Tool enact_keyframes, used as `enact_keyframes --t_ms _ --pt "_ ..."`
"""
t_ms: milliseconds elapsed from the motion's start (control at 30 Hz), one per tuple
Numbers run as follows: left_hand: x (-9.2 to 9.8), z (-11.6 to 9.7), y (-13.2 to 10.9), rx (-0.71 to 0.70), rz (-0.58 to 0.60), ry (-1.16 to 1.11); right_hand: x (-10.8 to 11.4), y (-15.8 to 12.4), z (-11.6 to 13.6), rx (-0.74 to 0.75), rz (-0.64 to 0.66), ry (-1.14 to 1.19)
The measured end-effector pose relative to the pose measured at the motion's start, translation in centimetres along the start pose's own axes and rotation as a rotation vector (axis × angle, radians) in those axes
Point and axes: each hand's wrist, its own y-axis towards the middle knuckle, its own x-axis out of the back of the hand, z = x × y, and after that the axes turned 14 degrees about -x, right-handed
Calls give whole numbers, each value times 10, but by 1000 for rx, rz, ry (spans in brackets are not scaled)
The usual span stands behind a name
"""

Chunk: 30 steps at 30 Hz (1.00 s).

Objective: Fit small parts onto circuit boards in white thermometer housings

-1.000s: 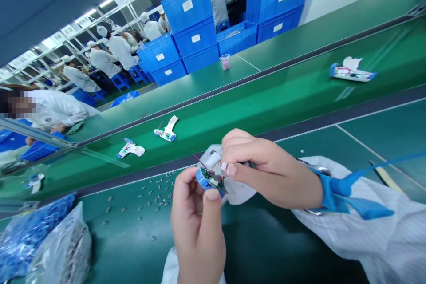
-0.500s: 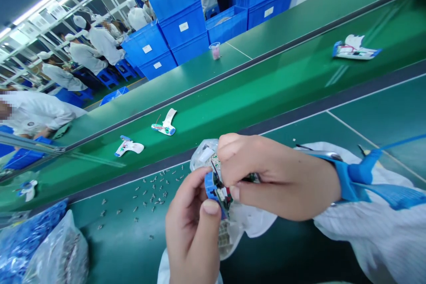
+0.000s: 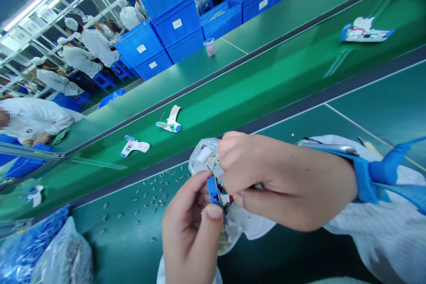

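Circuit board [image 3: 220, 199] between left hand [image 3: 189, 226], right hand [image 3: 286, 182]

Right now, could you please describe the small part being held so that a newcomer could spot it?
Over the green workbench beside the conveyor belt, find the left hand and right hand. They pinch a small circuit board with a blue plastic end, unlike the white assemblies lying on the belt.

Worn on the head, the camera looks forward and down, close above the left hand [image 3: 189, 230] and right hand [image 3: 289, 182] at near centre, tilted so a green conveyor belt [image 3: 233, 93] runs diagonally, with blue crates [image 3: 176, 22] far beyond
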Motion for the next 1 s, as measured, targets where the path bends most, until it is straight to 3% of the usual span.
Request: enact_keyframes --t_ms 233,467,833,1000 --pt "1 -2 2 -49 67 84 0 2 0 -14 51 19" --pt "-9 -4 -3 -149 128 380 -5 3 0 -51 2 4" --pt "-20 -4 -13 29 252 734 -7 5 -3 -77 68 -27" --pt "-23 -6 -12 3 305 902 -10 8 -5 -76 92 17"
